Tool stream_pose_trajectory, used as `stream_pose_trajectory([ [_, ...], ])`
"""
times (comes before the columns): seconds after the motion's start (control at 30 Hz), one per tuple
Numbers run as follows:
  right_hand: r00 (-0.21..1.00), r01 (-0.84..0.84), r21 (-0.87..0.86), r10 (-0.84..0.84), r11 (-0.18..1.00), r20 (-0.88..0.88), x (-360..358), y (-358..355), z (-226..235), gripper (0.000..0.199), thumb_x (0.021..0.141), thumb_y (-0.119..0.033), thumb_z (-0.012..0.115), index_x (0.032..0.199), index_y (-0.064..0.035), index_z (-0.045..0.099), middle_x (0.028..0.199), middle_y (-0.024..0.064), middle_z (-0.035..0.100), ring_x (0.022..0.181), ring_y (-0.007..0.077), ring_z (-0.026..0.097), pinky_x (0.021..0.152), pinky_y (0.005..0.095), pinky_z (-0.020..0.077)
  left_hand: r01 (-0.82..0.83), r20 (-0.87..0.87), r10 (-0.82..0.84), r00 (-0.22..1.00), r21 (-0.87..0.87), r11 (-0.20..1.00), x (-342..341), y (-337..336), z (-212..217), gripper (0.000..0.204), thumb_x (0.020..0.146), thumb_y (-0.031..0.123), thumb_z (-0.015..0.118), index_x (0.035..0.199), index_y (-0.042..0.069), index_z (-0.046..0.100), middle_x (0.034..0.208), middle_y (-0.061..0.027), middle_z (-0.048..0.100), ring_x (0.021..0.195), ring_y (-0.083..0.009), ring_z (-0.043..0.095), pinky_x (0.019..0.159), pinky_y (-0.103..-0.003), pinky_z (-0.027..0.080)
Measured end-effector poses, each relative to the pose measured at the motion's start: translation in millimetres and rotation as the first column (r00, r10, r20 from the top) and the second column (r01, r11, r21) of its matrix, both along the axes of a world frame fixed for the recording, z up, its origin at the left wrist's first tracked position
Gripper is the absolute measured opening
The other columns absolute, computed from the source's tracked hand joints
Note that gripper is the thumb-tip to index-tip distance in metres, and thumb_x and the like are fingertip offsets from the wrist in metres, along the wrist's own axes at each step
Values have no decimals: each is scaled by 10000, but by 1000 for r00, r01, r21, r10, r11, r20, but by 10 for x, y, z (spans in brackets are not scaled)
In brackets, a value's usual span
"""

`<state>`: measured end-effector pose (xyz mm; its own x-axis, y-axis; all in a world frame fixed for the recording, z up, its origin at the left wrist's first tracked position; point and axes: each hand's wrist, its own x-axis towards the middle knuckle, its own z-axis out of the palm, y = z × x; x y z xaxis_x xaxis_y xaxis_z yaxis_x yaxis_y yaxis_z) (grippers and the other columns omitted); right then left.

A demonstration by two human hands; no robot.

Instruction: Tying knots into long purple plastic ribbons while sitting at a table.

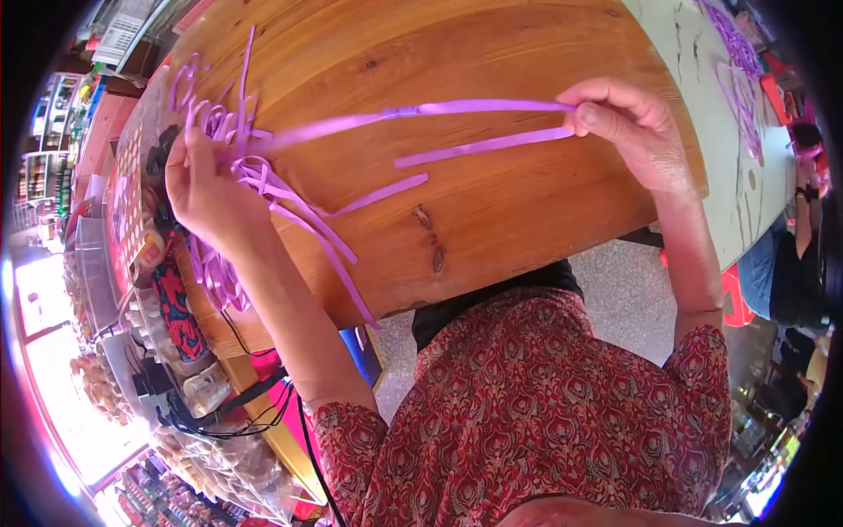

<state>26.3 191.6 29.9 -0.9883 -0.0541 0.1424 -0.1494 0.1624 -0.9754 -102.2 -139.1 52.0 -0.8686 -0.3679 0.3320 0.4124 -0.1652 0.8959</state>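
Note:
A purple ribbon (pixel 474 106) stretches across the wooden table between my two hands, with a small darker knot-like spot near its middle. My right hand (pixel 634 132) pinches it between thumb and fingertips at the right. From that pinch a loose ribbon end (pixel 483 149) runs back leftward. My left hand (pixel 206 189) is closed on the ribbon's other side, which is smeared by motion there; the exact grip is partly hidden. Around and under the left hand lies a tangled heap of purple ribbons (pixel 218 272), with several tails trailing over the wood.
The wooden table (pixel 527 202) has a curved look and a near edge by my body. To its right stands a pale table (pixel 764 198) bearing more purple ribbons (pixel 738 44). Black cables (pixel 255 428) and plastic-wrapped goods crowd the left. A person's arm (pixel 803 220) shows far right.

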Motion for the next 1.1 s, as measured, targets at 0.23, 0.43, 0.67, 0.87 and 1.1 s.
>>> stream_pose_trajectory([
  [0.23, 980, -116, 122, 133, 986, -146, -87, -384, 146, 169, 849, 38, 544, 999, 8, 617, 887, 52, 589, 801, 117, 553, 743, 240, 446, 22, -348, -321, 881, -647, 762, 425, 779, -178, 334, 781, 52, 645, 1092, 9, 532, 1082, -133, 565, 947, -276, 543, 780, -357, 459],
  [0.43, 986, 107, 70, -96, 992, -138, -81, -425, 217, 178, 834, 23, 587, 1008, -4, 616, 868, 19, 608, 813, 84, 570, 716, 199, 459, 530, -72, -610, 789, -424, 735, 681, 1183, -294, 114, 794, 52, 642, 889, 9, 597, 761, -96, 553, 700, -217, 520, 628, -297, 426],
  [0.67, 985, 174, 223, -174, 959, -23, 47, 26, 195, 149, 871, -29, 545, 1007, 13, 590, 904, 34, 568, 804, 104, 525, 765, 236, 423, -17, -317, -290, 903, -701, 713, 348, 777, -126, 109, 737, 79, 674, 704, 27, 584, 656, -100, 526, 617, -276, 528, 546, -361, 431],
  [0.87, 989, 41, 353, 12, 935, -149, -101, -163, 182, 166, 846, 34, 556, 1007, 13, 590, 874, 47, 556, 813, 112, 531, 752, 216, 417, -428, -458, -130, 879, -880, 207, 255, 786, -280, 187, 707, 113, 602, 879, 41, 582, 1027, -138, 481, 1003, -343, 443, 832, -452, 370],
  [1.1, 809, 355, 527, 28, 772, -587, -236, -481, 254, 210, 754, 100, 624, 944, 12, 619, 850, 87, 595, 764, 164, 573, 647, 241, 457, 745, 125, -735, 667, -100, 659, 611, 1337, -358, 176, 840, 68, 597, 1006, 10, 599, 910, -65, 601, 830, -147, 554, 743, -250, 443],
])
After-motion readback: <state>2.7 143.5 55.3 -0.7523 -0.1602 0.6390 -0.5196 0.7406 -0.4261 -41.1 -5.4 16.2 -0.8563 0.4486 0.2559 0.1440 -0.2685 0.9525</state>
